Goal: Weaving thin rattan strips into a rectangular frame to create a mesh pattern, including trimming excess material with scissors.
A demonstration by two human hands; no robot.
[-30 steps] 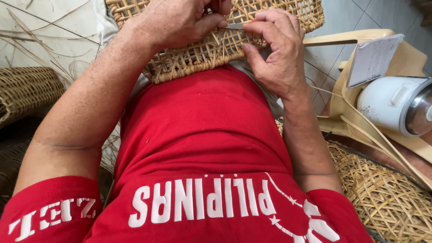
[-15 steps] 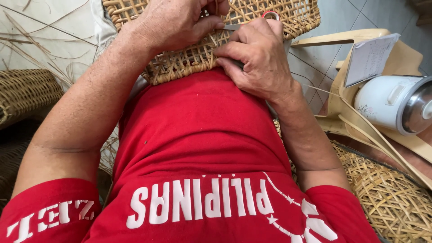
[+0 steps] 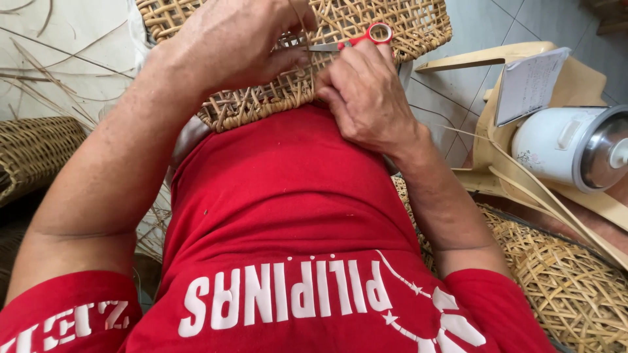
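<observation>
A woven rattan basket [image 3: 418, 26] with an open lattice weave rests on my lap, against my red shirt. My left hand [image 3: 229, 46] lies over its near side, fingers curled onto the weave. My right hand [image 3: 366, 98] holds small red-handled scissors [image 3: 356, 42], whose blades point left toward my left fingers, just above the basket's rim. What the blades touch is hidden by my fingers.
Another woven basket [image 3: 575, 287] lies at the lower right, a darker one [image 3: 33, 150] at the left. A white rice cooker [image 3: 569, 147] and a paper pad [image 3: 530, 82] sit on a beige plastic chair [image 3: 484, 55]. Loose rattan strips [image 3: 39, 91] lie on the pale floor.
My right hand has shifted left and turned, bringing the red scissor handle into view over the basket. The left hand stays pressed on the weave.
</observation>
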